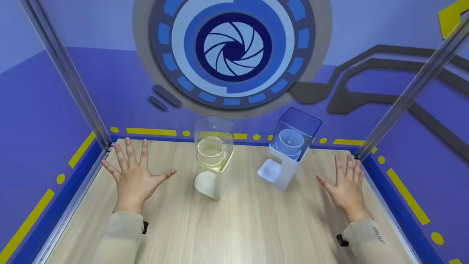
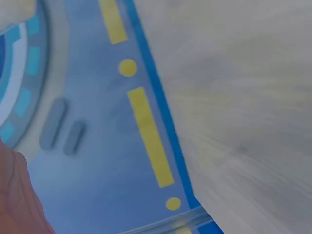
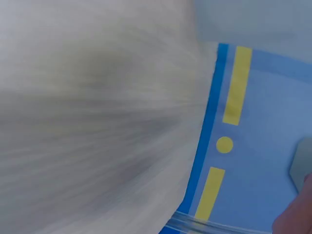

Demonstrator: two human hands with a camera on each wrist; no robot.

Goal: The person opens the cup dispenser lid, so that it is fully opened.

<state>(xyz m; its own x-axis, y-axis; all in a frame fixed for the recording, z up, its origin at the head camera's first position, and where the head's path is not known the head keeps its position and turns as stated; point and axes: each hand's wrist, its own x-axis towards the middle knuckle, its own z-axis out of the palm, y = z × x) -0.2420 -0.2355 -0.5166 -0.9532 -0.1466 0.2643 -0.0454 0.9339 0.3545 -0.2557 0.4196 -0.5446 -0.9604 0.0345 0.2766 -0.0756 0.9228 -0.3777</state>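
My left hand, fingers spread wide, is over the left part of the table and holds nothing. Its thumb points toward a cream dispenser-like stand with a clear upper container, a round cup inside and a rounded base. To the right of that is a similar white-and-blue stand with a tinted blue container and a squarish base. My right hand is spread near the table's right edge, apart from the blue stand and holding nothing. In the wrist views only a bit of the left hand and right hand shows.
The wood-grain table ends at a blue wall printed with yellow dashes and a large round emblem. Metal posts rise at both back corners. Long sleeves cover both forearms.
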